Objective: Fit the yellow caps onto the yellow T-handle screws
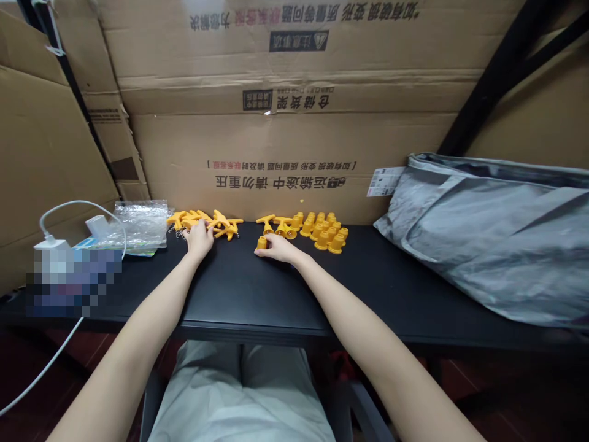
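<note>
"What are your hands doing?"

"They're apart. My right hand [280, 248] is pinched on a yellow cup [262, 243], at twelve o'clock on the black counter [243, 294]. The cup is skinny on top and wide at the bottom, like a little bell."

"And the other one?"

"My left hand [199, 238] is at eleven o'clock, touching a pile of bright handles [221, 218]. I can't tell if it has hold of one. They have curly silver bits [238, 234]."

"Any more cups?"

"Yes, a bunch of darker yellow cups [323, 236] at one o'clock, standing close together."
</note>
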`<state>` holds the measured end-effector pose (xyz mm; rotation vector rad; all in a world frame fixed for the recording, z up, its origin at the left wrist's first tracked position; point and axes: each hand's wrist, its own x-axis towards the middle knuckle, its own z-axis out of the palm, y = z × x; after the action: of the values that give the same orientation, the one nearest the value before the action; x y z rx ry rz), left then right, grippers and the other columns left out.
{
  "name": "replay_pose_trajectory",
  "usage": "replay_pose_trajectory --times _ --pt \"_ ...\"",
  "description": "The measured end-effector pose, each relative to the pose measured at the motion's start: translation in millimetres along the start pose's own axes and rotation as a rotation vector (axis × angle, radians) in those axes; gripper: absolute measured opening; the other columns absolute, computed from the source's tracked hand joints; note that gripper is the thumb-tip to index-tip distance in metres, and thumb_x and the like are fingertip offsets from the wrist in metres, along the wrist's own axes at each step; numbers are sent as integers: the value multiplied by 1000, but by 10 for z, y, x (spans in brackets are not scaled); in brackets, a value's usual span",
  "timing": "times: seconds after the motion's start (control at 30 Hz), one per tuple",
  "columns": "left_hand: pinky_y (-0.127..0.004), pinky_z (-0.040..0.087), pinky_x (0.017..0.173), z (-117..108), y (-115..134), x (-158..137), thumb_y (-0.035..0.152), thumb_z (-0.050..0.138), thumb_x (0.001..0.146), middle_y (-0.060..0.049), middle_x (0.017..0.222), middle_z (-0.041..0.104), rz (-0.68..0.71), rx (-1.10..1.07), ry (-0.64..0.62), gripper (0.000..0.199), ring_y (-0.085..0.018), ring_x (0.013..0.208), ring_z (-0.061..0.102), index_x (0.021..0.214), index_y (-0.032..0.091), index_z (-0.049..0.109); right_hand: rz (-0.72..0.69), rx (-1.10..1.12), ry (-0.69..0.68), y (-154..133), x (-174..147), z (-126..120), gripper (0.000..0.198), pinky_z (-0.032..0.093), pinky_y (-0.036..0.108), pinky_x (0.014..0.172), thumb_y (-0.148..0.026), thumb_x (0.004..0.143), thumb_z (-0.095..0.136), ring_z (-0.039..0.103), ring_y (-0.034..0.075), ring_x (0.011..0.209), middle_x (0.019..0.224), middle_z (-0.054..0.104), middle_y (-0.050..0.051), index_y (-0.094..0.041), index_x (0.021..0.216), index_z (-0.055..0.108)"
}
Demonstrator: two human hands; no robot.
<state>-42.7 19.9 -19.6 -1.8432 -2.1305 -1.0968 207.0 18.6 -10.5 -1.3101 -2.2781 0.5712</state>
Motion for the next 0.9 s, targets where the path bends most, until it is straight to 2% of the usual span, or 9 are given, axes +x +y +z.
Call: replay_pose_trajectory --times 0.17,0.27,0.47,0.67,0.77,0.9 --pt "-35 44 81 -43 93 -36 26 54 79 -6 84 69 81 -141 -39 21 -23 83 63 99 20 57 5 4 -4 14 10 10 26 32 24 57 -35 70 67 46 12 62 66 48 -4 -19 68 46" --pt "-29 45 71 -51 134 -54 27 59 75 -2 75 67 102 -221 -76 15 -18 72 62 89 21 60 -7 2 -3 26 18 16 26 33 24 57 -35 70 67 46 12 62 66 49 -4 -19 68 46" --pt "-26 45 66 -62 210 -56 29 63 67 0 66 62 42 -449 -87 15 -14 65 58 78 18 62 -13 -40 8 33 28 15 26 33 24 58 -36 72 67 47 13 63 68 51 -3 -19 68 47" --pt "-24 44 62 -4 234 -63 34 60 69 1 64 58 55 -599 -84 19 -11 60 53 77 16 60 -23 -152 41 56 24 7 25 35 24 60 -37 76 65 51 13 66 73 55 0 -18 72 49" --pt "-24 44 60 34 231 -73 32 61 70 3 58 55 93 -582 -152 17 -11 57 52 77 17 60 -41 -178 56 70 30 15 23 37 24 63 -36 77 65 54 14 70 78 58 2 -17 73 51" --pt "-25 44 60 73 235 -106 29 63 69 6 53 52 135 -567 -266 28 -12 52 51 94 17 60 -52 -197 49 76 37 21 23 39 25 67 -37 78 65 56 16 75 82 60 3 -17 77 54"
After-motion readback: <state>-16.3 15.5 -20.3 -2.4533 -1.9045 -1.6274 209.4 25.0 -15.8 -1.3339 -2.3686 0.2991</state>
